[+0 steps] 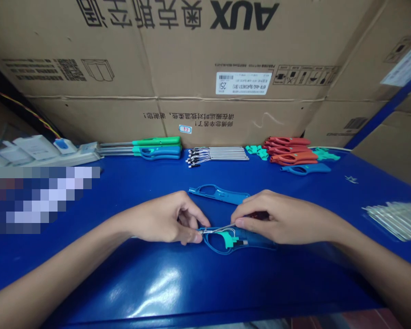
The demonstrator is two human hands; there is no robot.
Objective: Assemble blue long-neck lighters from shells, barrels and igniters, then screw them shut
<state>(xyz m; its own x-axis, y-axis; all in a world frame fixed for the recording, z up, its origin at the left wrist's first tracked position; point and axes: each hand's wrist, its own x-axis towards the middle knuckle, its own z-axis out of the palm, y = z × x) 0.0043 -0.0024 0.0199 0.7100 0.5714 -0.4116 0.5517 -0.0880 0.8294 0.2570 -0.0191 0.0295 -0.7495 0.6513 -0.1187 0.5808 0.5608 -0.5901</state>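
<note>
Blue table [192, 283], cardboard [178, 68] behind. Left hand [173, 217], thumb and forefinger nearly meeting, pinches front end of blue shell [256, 242] on table; right hand [277, 217] curls closed round metal tool [223, 227] beside white wires [233, 230]. Slipping tip could nick wires.

**Bare left hand [171, 217] and bare right hand [277, 217] face each other, fingers bent**

The bare left forearm [71, 258] slants in from the lower left, the bare right forearm [370, 251] from the lower right. Both wrists are uncovered. The left hand arches at the knuckles, its back upward; the index finger [197, 214] reaches inward above the thumb [191, 236], and both tips press in a pinch. The right hand, also back upward, closes in a grip, its thumb [251, 224] pointing toward the left hand. The two hands are near each other but apart.
</note>
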